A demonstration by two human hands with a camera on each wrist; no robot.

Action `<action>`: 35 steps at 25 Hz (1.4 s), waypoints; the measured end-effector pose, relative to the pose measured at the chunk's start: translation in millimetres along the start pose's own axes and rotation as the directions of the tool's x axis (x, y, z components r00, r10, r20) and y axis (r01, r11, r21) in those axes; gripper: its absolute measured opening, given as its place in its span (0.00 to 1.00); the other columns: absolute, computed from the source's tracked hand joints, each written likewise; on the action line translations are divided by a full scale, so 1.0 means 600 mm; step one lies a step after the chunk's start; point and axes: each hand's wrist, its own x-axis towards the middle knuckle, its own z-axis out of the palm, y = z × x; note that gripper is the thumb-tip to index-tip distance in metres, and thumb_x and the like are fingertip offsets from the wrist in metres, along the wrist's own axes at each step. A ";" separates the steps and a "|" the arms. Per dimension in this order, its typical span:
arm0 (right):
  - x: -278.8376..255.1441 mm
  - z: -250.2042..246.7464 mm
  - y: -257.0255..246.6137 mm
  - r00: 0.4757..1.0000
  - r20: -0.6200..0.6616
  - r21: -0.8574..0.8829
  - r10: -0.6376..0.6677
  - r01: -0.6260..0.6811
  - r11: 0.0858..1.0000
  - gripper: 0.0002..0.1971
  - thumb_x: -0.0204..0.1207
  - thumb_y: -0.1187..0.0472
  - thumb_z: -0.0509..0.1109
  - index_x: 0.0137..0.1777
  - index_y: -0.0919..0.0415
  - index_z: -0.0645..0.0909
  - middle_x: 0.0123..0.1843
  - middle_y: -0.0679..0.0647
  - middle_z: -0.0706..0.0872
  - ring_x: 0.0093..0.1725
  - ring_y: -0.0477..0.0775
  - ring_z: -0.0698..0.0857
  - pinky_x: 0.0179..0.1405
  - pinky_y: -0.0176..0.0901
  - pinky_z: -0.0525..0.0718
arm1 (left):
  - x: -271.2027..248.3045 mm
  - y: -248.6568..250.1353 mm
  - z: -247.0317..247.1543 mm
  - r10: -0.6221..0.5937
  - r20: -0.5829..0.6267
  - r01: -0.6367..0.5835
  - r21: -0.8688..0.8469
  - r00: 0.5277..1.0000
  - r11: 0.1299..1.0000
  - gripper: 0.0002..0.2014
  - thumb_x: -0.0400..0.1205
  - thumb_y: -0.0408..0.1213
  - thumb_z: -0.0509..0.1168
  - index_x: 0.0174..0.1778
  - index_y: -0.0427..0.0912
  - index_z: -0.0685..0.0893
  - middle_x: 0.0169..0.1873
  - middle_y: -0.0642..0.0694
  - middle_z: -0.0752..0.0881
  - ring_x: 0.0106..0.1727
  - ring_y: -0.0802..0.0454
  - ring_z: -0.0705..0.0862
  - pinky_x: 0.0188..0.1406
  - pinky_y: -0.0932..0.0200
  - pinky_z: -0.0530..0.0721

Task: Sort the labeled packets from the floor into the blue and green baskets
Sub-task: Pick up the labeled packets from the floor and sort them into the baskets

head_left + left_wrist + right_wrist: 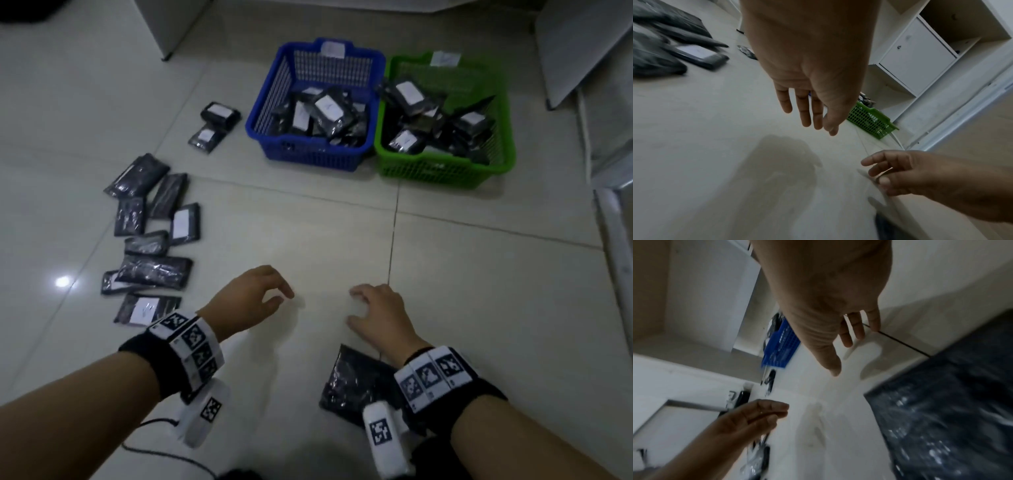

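Packets (152,226): ~11 on floor; 2 baskets (310,156) filled. L hand (251,301), R hand (378,318) relaxed, empty.

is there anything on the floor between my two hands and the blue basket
No. In the head view only bare pale floor tile lies between the left hand, the right hand and the blue plastic mesh basket.

Left hand (251,298) and right hand (380,317) hover empty, fingers relaxed.
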 end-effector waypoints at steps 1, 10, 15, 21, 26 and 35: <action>-0.029 0.023 -0.007 0.997 0.071 -0.122 0.012 -0.004 0.993 0.31 0.66 0.48 0.77 0.69 0.47 0.73 0.65 0.53 0.73 0.68 0.58 0.70 0.65 0.48 0.75 | -0.036 -0.011 0.007 -0.019 0.007 0.020 -0.008 1.000 1.000 0.09 0.79 0.35 0.67 0.52 0.51 0.86 0.53 0.54 0.82 0.56 0.57 0.81 0.60 0.63 0.75; -0.113 0.084 -0.053 0.969 0.226 -0.585 0.102 0.051 0.810 0.49 0.56 0.44 0.84 0.73 0.57 0.61 0.67 0.59 0.68 0.67 0.62 0.69 0.59 0.56 0.77 | -0.175 -0.023 0.042 -0.259 -0.099 0.232 -0.223 0.961 0.947 0.12 0.78 0.30 0.66 0.45 0.55 0.85 0.49 0.53 0.84 0.50 0.60 0.82 0.46 0.80 0.71; -0.045 0.082 -0.152 0.926 0.377 -0.402 -0.021 0.184 0.897 0.13 0.72 0.59 0.75 0.54 0.65 0.86 0.58 0.61 0.86 0.58 0.61 0.84 0.59 0.45 0.81 | -0.203 -0.060 0.017 -0.349 -0.212 0.278 -0.302 0.913 0.912 0.11 0.78 0.31 0.66 0.44 0.54 0.87 0.47 0.53 0.84 0.48 0.60 0.82 0.49 0.68 0.75; -0.004 0.048 -0.290 0.909 0.103 0.193 -0.404 0.381 0.904 0.10 0.67 0.60 0.79 0.36 0.42 0.85 0.46 0.48 0.82 0.51 0.49 0.81 0.55 0.46 0.79 | -0.212 -0.199 -0.043 -0.426 -0.446 0.417 -0.124 0.787 0.900 0.15 0.73 0.23 0.65 0.50 0.44 0.88 0.52 0.45 0.85 0.55 0.42 0.82 0.56 0.50 0.80; 0.013 0.072 -0.329 0.895 -0.029 0.386 -0.445 0.421 0.821 0.10 0.69 0.67 0.77 0.40 0.50 0.83 0.51 0.49 0.83 0.51 0.45 0.84 0.52 0.35 0.80 | -0.206 -0.265 -0.076 -0.388 -0.185 0.423 0.223 0.903 0.878 0.25 0.77 0.32 0.68 0.70 0.47 0.76 0.71 0.50 0.74 0.68 0.47 0.76 0.64 0.53 0.78; 0.085 0.093 -0.301 0.967 -0.137 0.595 -0.217 0.255 0.762 0.25 0.71 0.77 0.68 0.59 0.45 0.84 0.71 0.50 0.76 0.65 0.46 0.80 0.65 0.44 0.82 | -0.140 -0.266 -0.155 -0.473 0.014 0.470 0.084 0.881 0.878 0.10 0.75 0.42 0.73 0.47 0.48 0.79 0.46 0.50 0.84 0.47 0.52 0.82 0.39 0.62 0.76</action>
